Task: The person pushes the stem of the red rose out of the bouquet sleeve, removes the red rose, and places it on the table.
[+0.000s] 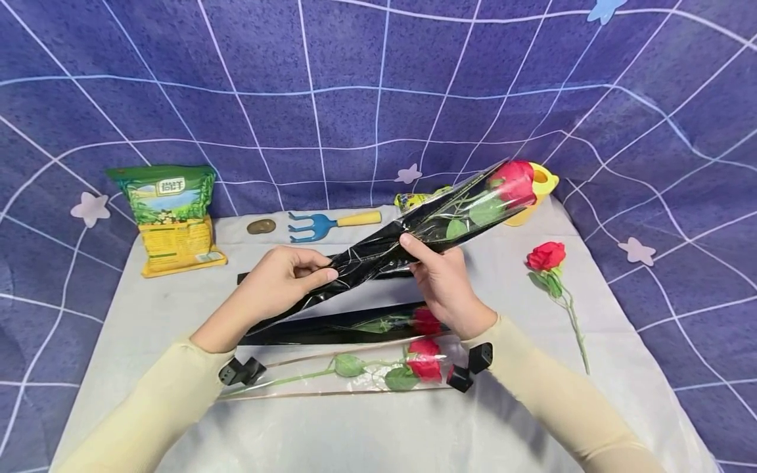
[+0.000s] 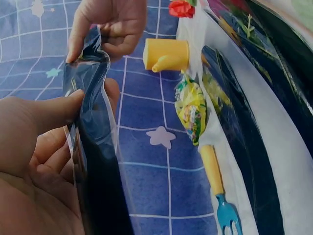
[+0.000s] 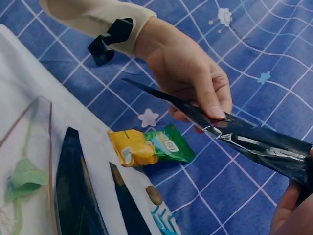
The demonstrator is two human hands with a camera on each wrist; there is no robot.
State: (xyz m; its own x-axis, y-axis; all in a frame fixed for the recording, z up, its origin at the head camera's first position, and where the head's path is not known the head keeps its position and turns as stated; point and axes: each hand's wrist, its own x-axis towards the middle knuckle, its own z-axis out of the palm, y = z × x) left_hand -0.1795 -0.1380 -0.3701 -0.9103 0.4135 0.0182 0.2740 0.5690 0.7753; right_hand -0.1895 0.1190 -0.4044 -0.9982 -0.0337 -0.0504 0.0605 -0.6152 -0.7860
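A red rose in a black-and-clear sleeve (image 1: 378,248) is held slantwise above the table, bloom up at the right. My left hand (image 1: 278,279) pinches the black lower part between thumb and fingers. Nearer the bloom, my right hand (image 1: 446,282) grips the sleeve with its thumb on top. In the left wrist view the black film (image 2: 95,132) looks creased between the two hands. Below the hands lie another black-sleeved rose (image 1: 355,326) and a rose in a clear sleeve (image 1: 349,371). A further black sleeve (image 1: 387,268) lies partly hidden behind the held one.
A green-and-yellow bag (image 1: 171,220) stands at the back left. Along the back lie a brown stone (image 1: 261,226), a blue hand fork (image 1: 319,226) and a yellow packet (image 2: 190,107). A yellow watering can (image 2: 166,55) stands back right. An unwrapped rose (image 1: 547,257) lies at right.
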